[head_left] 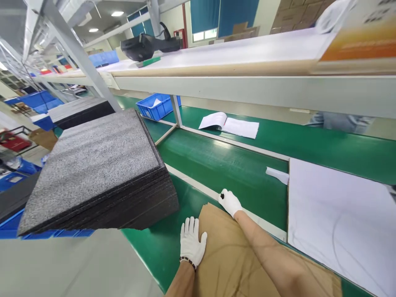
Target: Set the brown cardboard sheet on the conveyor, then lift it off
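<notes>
On green belt: left hand (191, 243) flat, open on cardboard sheet (229, 255); right hand (230, 202) grip pinching small dark object at sheet's far edge.

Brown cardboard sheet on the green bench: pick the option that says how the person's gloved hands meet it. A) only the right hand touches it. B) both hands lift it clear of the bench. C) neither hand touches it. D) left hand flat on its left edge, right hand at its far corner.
D: the left hand lies flat on the edge of the cardboard sheet, and the right hand rests at its far corner.
</notes>
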Action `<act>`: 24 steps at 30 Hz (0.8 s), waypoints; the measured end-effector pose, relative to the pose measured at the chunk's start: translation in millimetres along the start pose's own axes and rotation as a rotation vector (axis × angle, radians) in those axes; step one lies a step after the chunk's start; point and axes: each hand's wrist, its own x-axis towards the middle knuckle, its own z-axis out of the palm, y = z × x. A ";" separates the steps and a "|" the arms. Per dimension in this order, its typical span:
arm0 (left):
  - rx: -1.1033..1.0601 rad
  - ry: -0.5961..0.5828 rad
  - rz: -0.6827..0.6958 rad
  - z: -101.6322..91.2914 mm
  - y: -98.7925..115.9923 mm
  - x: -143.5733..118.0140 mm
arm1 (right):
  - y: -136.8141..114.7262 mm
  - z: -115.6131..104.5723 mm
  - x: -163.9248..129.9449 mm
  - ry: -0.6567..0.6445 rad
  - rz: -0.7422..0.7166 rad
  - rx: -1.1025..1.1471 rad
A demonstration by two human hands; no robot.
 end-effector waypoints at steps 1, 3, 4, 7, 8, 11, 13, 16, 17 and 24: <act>-0.001 0.001 0.003 0.0 0.0 0.3 | 13.4 0.0 -10.0 0.020 0.027 0.005; 0.007 -0.006 0.004 0.4 0.6 0.9 | 42.3 0.0 -31.2 0.061 0.085 0.017; 0.018 -0.012 0.003 0.6 1.0 1.3 | 57.5 -0.7 -41.7 0.084 0.117 0.024; 0.086 -0.037 0.012 -1.2 1.9 2.9 | 105.3 -9.3 -69.8 0.182 0.200 0.064; 0.116 -0.047 0.028 -2.9 1.9 3.7 | 122.2 -14.9 -78.5 0.225 0.220 0.082; 0.212 -0.059 0.081 -12.0 3.0 7.4 | 178.0 -39.0 -109.6 0.358 0.280 0.132; 0.266 -0.030 0.092 -18.9 9.0 7.9 | 220.1 -58.2 -139.9 0.427 0.323 0.148; 0.293 0.054 0.094 -24.1 34.6 -6.7 | 287.4 -85.0 -196.7 0.541 0.358 0.147; 0.283 0.078 0.099 -23.5 48.4 -17.6 | 310.1 -92.1 -215.0 0.620 0.360 0.146; 0.219 0.061 0.089 12.5 168.8 -124.0 | 440.8 -78.2 -265.9 0.711 0.502 0.302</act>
